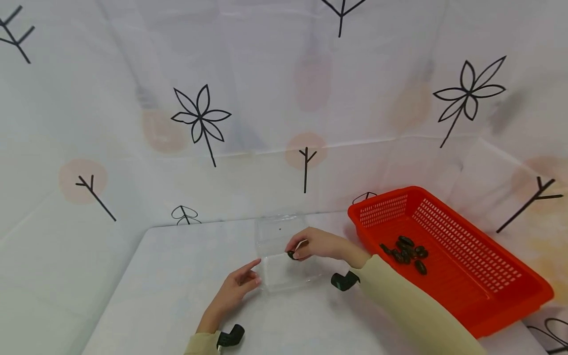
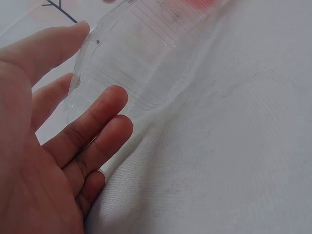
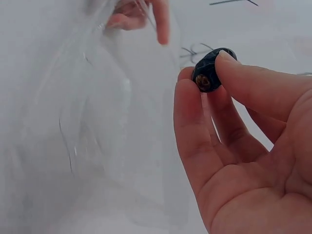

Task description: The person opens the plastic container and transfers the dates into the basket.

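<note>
My right hand pinches a dark, wrinkled date between thumb and fingertips; a brown stem end shows on it. That hand is over a clear plastic clamshell box, whose lid lies opened toward the wall. At the box's left side is my left hand, its fingers loosely extended. In the left wrist view its fingertips are at the clear plastic edge, holding nothing. Several more dark dates lie together in a red plastic basket on the right.
White cloth covers the table. Behind it hangs a pale curtain printed with black plant outlines and faint orange patches. The basket has slotted walls and stands at an angle along the table's right side, near my right sleeve.
</note>
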A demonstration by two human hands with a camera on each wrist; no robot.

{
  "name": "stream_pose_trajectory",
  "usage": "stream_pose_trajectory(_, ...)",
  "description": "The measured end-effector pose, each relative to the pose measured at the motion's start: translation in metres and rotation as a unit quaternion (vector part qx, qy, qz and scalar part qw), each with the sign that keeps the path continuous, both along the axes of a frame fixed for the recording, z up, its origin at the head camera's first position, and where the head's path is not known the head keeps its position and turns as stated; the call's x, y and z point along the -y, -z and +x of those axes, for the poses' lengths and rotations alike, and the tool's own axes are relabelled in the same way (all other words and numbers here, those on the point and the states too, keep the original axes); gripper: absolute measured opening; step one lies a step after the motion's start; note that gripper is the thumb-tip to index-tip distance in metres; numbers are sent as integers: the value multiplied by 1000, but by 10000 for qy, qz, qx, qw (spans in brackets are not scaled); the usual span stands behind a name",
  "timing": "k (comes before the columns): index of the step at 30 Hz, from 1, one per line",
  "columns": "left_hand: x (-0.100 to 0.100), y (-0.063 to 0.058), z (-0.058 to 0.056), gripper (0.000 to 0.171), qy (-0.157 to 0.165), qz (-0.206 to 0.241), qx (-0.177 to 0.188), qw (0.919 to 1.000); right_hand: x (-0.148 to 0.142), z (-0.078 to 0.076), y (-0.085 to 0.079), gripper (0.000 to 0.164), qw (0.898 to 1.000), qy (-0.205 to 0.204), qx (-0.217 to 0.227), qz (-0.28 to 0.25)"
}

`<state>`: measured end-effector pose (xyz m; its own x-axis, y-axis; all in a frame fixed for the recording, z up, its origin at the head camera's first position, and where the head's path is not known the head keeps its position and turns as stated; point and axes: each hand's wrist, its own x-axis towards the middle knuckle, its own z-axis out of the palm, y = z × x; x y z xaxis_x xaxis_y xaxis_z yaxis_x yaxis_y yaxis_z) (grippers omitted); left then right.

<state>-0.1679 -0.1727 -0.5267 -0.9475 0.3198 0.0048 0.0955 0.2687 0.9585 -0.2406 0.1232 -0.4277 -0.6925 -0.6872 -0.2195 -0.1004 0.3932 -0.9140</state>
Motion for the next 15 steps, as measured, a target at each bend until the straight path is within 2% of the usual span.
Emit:
stream_pose_trajectory(6, 1, 2, -1, 55, -30, 54, -53, 10000, -34, -1, -12, 23, 9989, 419, -56, -205)
stream_pose_trajectory(11, 2, 3, -2, 55, -32, 37, 9, 10000, -68, 0, -20, 26, 9966, 630, -485, -220)
stream_pose_trajectory(15, 2, 5, -1, 54, -47, 13, -79, 10000, -101, 6, -26, 28, 9920, 1104, -606, -116)
